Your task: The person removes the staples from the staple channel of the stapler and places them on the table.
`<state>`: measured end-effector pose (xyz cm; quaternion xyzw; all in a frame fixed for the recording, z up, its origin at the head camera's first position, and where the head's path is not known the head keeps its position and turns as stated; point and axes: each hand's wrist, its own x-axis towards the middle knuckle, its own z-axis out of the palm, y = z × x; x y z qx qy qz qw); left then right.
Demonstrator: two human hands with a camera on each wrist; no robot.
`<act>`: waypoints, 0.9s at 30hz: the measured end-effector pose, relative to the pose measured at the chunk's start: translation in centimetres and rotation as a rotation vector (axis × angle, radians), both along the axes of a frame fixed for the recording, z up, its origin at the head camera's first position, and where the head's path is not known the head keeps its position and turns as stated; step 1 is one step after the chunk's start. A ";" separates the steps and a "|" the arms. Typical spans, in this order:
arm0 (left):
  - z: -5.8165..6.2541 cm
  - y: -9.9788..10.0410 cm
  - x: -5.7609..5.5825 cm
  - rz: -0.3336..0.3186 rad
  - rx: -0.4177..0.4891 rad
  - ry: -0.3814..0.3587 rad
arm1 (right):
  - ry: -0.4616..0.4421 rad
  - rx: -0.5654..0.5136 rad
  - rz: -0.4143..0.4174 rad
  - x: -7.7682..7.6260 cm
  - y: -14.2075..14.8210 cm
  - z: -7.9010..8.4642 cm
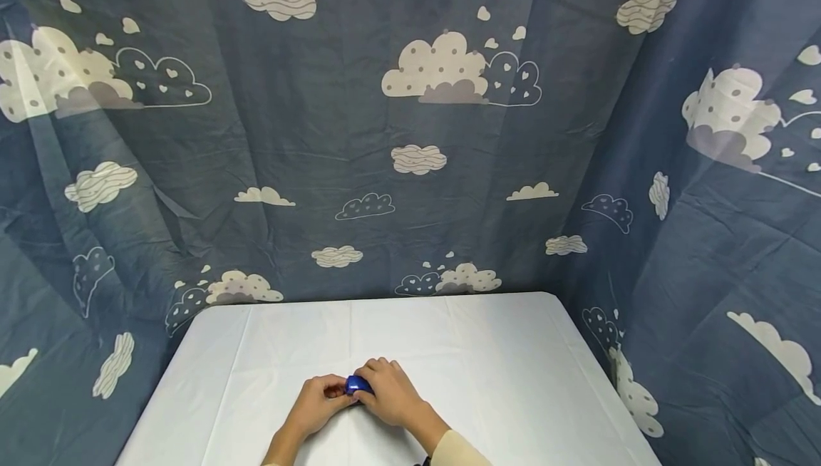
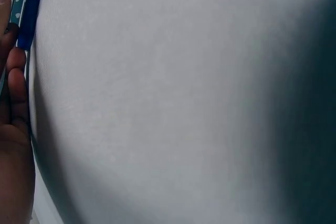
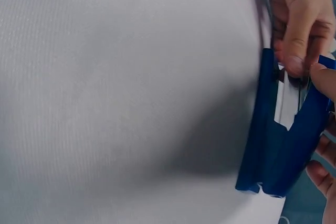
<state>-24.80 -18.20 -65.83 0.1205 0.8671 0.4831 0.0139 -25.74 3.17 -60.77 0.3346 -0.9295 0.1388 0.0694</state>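
Note:
Both hands meet over a small blue stapler [image 1: 356, 384] near the front middle of the table. The right wrist view shows the stapler [image 3: 294, 156] with its two blue arms spread and a pale metal strip between them. My right hand [image 1: 394, 395] grips its upper arm, thumb on one side and fingers round the other. From the left, my left hand [image 1: 314, 403] has thumb and fingertips pinched at the stapler's open end, over the metal part. In the left wrist view only the curled fingers of the left hand [image 2: 17, 145] show, beside the stapler's blue edge [image 2: 32, 14].
A white cloth covers the table [image 1: 481, 352] under the hands. Dark blue curtains [image 1: 359, 131] with cloud prints hang behind it and along both sides.

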 end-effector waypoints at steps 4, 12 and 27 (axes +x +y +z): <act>0.1 0.1 0.0 0.008 -0.010 0.014 | -0.035 -0.024 -0.012 0.0 0.7 0.8; 0.0 0.4 0.3 0.043 -0.017 0.021 | -0.128 -0.100 -0.023 0.0 2.8 2.2; -0.4 0.6 0.5 0.078 0.002 0.051 | -0.296 -0.345 0.036 -0.6 8.1 2.6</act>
